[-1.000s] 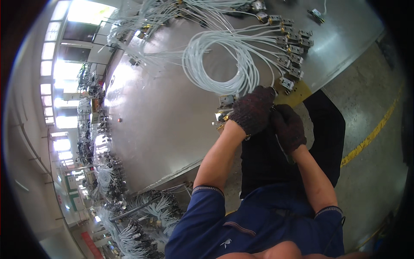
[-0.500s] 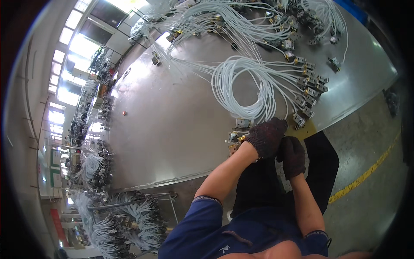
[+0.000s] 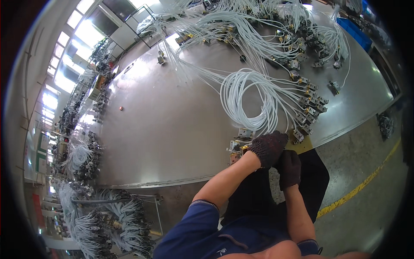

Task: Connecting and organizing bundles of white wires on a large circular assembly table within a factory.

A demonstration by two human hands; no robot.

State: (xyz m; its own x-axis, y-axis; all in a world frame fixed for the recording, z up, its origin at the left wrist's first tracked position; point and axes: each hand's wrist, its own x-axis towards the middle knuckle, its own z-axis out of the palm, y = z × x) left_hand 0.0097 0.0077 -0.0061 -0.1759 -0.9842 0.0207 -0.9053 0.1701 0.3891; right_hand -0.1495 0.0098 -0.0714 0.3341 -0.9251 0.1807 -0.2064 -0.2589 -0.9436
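Observation:
At the table's near edge my left hand [image 3: 269, 149], in a dark knitted glove, is closed with its fingers curled down. My right hand [image 3: 289, 169], gloved alike, is closed close beside it, just past the edge. Whatever lies between the fingers is hidden. A coil of thin white tubing [image 3: 227, 98] rests just beyond my hands, and one strand runs down toward my left hand. Its ends fan out right to a cluster of small metal switch-like units [image 3: 311, 108]. More such metal units [image 3: 235, 146] sit by my left wrist. A yellowish plate [image 3: 304, 146] lies at the edge beside my hands.
The metal table [image 3: 164, 129] stretches left and away. Tangled white tubes with metal units [image 3: 241, 26] cover its far side. A single unit [image 3: 334, 87] lies at right, a blue bin [image 3: 354, 33] behind. Racks of hanging tubes [image 3: 108, 220] stand at lower left.
The whole view has shifted a little, so the table and coil appear lower. My right hand has come slightly closer to my left; both stay closed at the table edge.

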